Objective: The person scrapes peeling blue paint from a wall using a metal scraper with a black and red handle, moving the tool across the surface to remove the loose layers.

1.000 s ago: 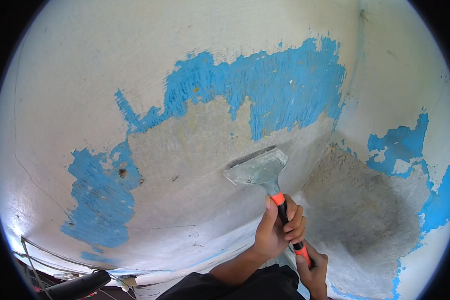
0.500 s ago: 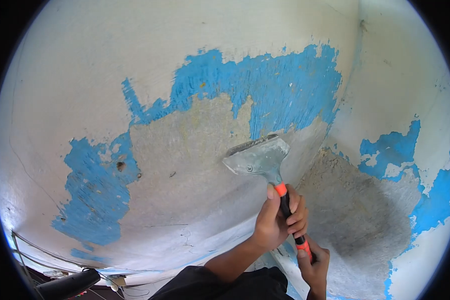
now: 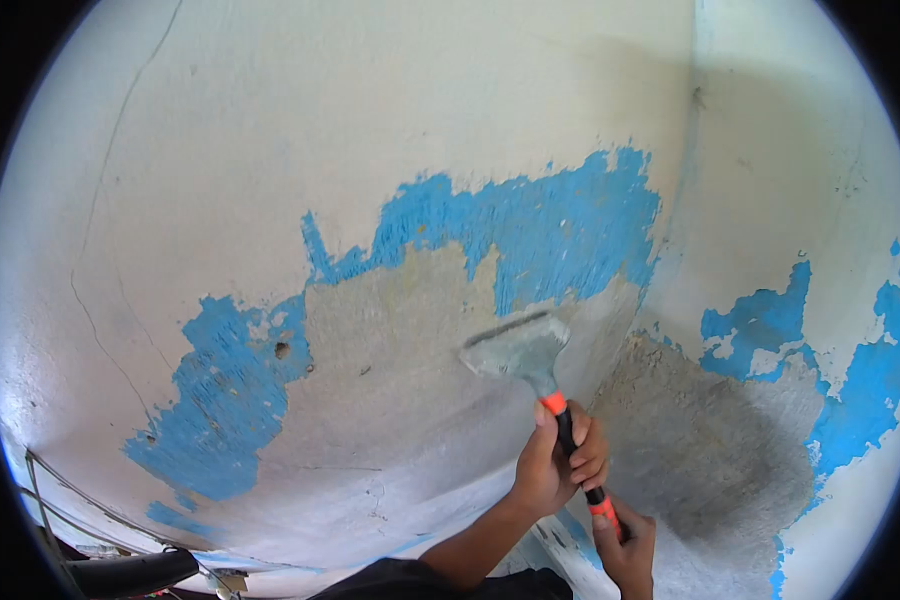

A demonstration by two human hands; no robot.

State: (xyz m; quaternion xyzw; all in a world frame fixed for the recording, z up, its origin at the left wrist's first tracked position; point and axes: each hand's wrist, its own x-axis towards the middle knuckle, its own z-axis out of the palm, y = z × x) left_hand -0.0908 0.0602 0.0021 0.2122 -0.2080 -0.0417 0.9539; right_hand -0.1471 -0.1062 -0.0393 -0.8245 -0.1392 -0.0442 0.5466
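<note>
A wide-bladed scraper (image 3: 520, 352) with a black and orange handle is in both my hands, its dusty metal head pointing up at the wall. My left hand (image 3: 555, 465) wraps round the upper grip, the thumb laid along it just below the orange collar. Lower down, my right hand (image 3: 625, 545) closes on the orange butt end of the handle. The blade edge overlaps bare grey plaster (image 3: 400, 330) in this view, a little below the ragged lower border of a blue paint patch (image 3: 570, 230).
Off-white paint (image 3: 370, 100) covers the upper wall, with a long crack at left. A corner leads to a right wall with scraped grey plaster (image 3: 710, 440) and more blue paint (image 3: 860, 400). Cables (image 3: 100, 515) and a black tube-like object (image 3: 135, 572) sit at lower left.
My view has tilted up, so the wall patches sit lower in it. The scraper's blade has shifted slightly down in view, with both hands keeping their hold.
</note>
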